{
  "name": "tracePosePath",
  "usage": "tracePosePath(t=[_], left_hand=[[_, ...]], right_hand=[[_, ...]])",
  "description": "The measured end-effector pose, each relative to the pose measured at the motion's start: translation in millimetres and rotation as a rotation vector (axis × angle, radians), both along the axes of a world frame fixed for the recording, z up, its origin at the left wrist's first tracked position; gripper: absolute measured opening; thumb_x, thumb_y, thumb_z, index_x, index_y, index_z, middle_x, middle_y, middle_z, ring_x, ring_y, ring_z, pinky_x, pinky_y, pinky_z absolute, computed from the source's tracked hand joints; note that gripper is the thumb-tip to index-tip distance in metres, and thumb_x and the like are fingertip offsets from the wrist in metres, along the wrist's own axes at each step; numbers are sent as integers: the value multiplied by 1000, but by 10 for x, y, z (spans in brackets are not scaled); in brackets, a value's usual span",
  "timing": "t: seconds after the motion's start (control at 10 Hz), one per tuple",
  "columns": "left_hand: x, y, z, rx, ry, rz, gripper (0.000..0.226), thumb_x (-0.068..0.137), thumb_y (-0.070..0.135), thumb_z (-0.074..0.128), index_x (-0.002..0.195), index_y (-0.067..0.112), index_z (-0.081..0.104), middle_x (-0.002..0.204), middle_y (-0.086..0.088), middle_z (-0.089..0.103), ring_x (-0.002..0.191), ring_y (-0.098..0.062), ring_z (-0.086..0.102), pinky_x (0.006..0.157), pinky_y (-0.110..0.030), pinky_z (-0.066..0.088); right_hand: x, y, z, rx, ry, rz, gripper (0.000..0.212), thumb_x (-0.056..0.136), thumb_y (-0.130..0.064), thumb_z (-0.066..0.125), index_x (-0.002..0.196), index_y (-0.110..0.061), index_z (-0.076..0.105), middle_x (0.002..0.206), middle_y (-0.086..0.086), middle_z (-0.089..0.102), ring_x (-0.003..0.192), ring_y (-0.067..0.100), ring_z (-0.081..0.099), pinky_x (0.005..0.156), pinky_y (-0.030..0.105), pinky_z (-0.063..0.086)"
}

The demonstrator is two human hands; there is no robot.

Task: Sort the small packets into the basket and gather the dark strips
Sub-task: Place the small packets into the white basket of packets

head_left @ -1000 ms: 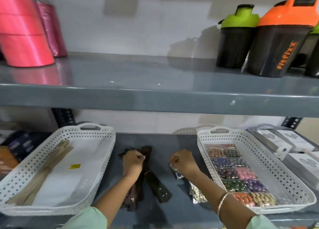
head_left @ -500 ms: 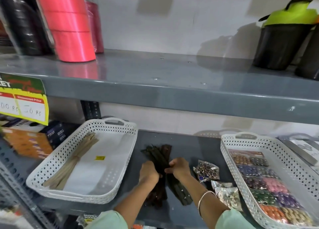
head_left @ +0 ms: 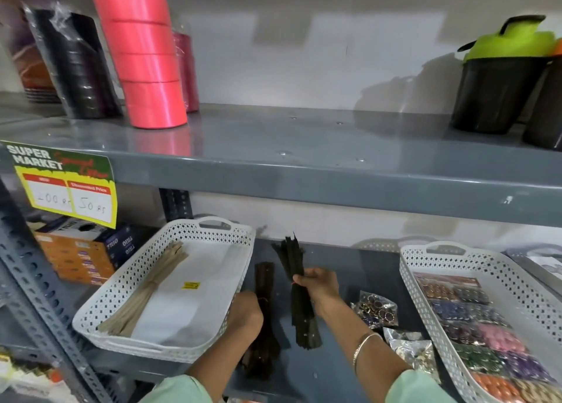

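Right hand (head_left: pixel 319 285) clamped on black strip bundle (head_left: pixel 296 290), tilted toward 11 o'clock; left hand (head_left: pixel 244 316) closed on brown strip bundle (head_left: pixel 264 317) lying on the shelf (head_left: pixel 334 369); loose bead packets (head_left: pixel 377 308) at 3 o'clock, beside right basket (head_left: pixel 409 278) holding packets.

Premises are a retail shop. A "SUPER MARKET" price tag (head_left: pixel 65 183) hangs on the left of the grey steel shelving (head_left: pixel 304 171). Stock is displayed in quantity: ribbon rolls (head_left: pixel 146 59), shaker bottles (head_left: pixel 498 77), boxed goods (head_left: pixel 82 253) and white baskets (head_left: pixel 425 281) of packets.
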State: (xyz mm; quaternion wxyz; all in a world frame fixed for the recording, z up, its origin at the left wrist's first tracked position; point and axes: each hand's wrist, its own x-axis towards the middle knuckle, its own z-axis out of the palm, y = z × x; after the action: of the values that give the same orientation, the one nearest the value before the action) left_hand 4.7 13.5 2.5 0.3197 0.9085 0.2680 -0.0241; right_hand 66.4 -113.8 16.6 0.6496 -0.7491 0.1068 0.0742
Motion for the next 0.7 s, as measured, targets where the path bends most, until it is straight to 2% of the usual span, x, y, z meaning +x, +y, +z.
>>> tracePosePath(t=[0.1,0.2,0.3,0.4,0.5,0.6,0.7], left_hand=[[-74,-35,36,92,-11,-48,31,90,1,42,116,-5,57,123,-22,60,115,-34,57,92,-34,48],[-57,-12,42,128,11,-58,31,91,2,41,117,-4,57,123,-21,60,115,-33,57,94,-34,48],[-38,23,24,325,120,-150,32,93,1,38,117,-2,58,123,-16,62,114,-31,59,98,-35,48],[-36,7,27,376,101,-192,30,92,1,39,115,-2,60,121,-17,64,112,-31,61,97,-36,50],[5,60,60,349,75,-203,30,91,3,42,117,-1,57,124,-16,61,114,-28,59,96,-32,49],[103,-26,135,315,5,-204,28,91,6,45,115,1,58,122,-14,62,111,-25,61,93,-30,50],[361,-335,154,84,-20,-292,17,87,15,58,96,2,65,105,-17,68,98,-28,66,83,-33,52]], right_hand=[[-168,154,-191,-132,81,-39,18,68,-4,77,82,1,66,95,18,69,87,24,65,80,32,52],[-274,218,-242,-237,95,19,21,71,-5,74,63,-8,55,87,14,62,81,21,59,72,27,48],[-301,257,-283,-345,54,71,44,72,-8,73,53,-17,35,84,14,56,79,20,55,69,31,49],[-285,202,-236,-407,35,107,36,73,-10,73,54,-13,43,92,21,64,87,27,64,68,29,47],[-195,-140,-94,-535,-40,194,8,72,-7,70,74,0,69,96,23,71,94,27,68,71,27,50],[-69,-599,41,-602,-96,195,14,71,2,62,63,-3,72,79,20,72,81,18,67,64,24,52],[140,-1248,182,-696,-144,127,32,70,10,57,47,-9,70,61,16,70,63,20,64,49,17,41]])
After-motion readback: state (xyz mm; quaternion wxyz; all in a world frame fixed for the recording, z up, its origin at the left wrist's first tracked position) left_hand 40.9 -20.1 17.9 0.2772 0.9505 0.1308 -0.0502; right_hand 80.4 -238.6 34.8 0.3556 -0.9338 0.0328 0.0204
